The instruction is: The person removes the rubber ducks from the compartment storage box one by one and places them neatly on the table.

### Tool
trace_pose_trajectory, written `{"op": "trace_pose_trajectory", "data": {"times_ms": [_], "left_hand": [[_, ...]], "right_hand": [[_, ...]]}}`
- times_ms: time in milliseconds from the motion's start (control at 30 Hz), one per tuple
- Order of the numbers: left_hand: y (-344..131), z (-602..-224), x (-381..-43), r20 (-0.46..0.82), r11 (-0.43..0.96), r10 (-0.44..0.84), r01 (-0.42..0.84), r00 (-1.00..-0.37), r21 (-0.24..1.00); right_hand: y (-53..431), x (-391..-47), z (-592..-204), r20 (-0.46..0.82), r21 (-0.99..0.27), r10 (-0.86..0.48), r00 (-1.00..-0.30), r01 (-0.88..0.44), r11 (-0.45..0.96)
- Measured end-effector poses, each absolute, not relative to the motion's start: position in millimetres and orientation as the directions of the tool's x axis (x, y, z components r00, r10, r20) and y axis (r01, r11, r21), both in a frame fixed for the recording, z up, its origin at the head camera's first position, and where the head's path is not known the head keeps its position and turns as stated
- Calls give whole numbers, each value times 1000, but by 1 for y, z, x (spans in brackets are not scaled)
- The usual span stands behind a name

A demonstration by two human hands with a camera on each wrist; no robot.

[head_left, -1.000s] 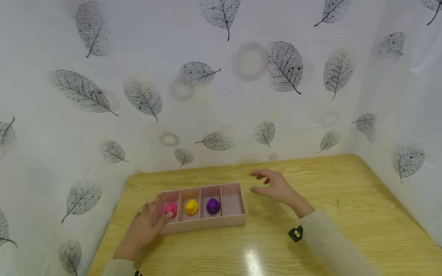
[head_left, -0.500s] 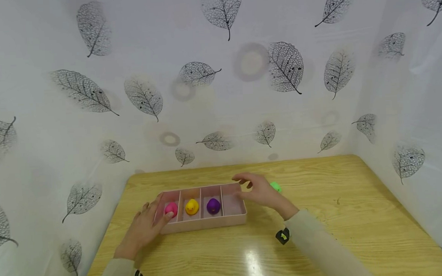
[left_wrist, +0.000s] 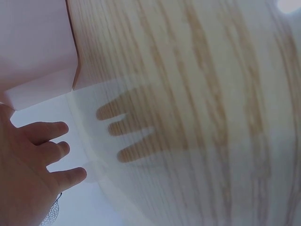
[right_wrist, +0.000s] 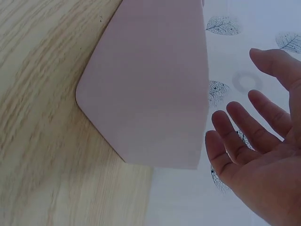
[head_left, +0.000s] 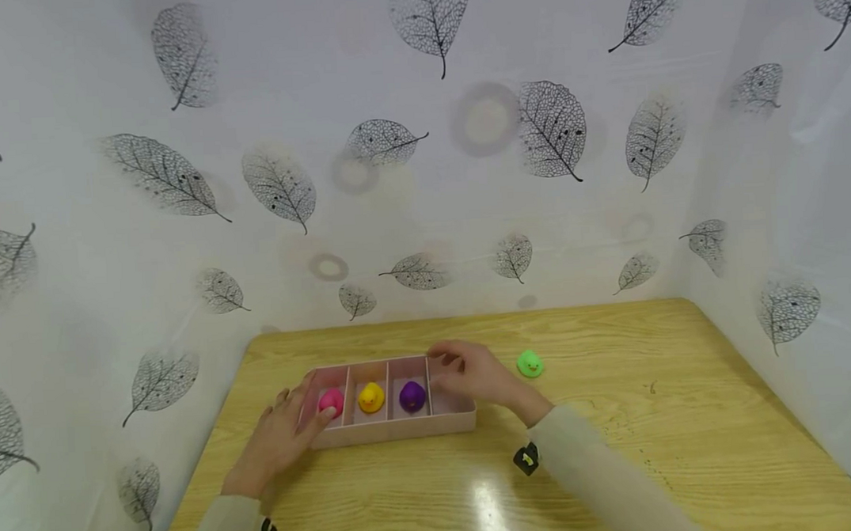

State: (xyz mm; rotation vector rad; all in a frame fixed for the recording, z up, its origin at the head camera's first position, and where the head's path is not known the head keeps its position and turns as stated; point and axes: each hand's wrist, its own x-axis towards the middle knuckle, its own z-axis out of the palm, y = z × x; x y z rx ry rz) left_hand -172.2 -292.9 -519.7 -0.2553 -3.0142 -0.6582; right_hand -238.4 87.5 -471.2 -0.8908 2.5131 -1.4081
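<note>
Three rounded toys (head_left: 370,398) sit in a smooth, divided box (head_left: 393,433).

My left hand (head_left: 274,437) touches the pink box (head_left: 395,433); inside, yellow duck (head_left: 371,398) and purple duck (head_left: 412,397) sit between pink toy (head_left: 333,399) and my right hand (head_left: 478,372).

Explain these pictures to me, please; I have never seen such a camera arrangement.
There is no machine, only a person's bare left hand and right hand. The wide picture comes from the head, the close ones from each wrist. On the yellowish wood-grained table lies a long pale-pink plastic-looking box holding a rounded pink toy, a yellow toy duck and a rounded purple toy; a green toy duck sits outside. The left hand touches the box; the right hand, over its other end, appears empty.
</note>
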Motion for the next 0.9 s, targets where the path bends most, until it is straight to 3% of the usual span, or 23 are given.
{"op": "trace_pose_trajectory", "data": {"times_ms": [167, 700, 900], "left_hand": [[-293, -521, -173, 74, 896, 144, 161, -987, 414], [-294, -521, -173, 50, 896, 133, 141, -990, 421], [-294, -523, -174, 49, 897, 132, 140, -990, 420]], "right_hand": [[77, -237, -472, 128, -806, -553, -823, -411, 426], [56, -240, -490, 123, -779, -652, -748, -480, 403], [49, -242, -493, 147, -657, -670, -728, -578, 484]]}}
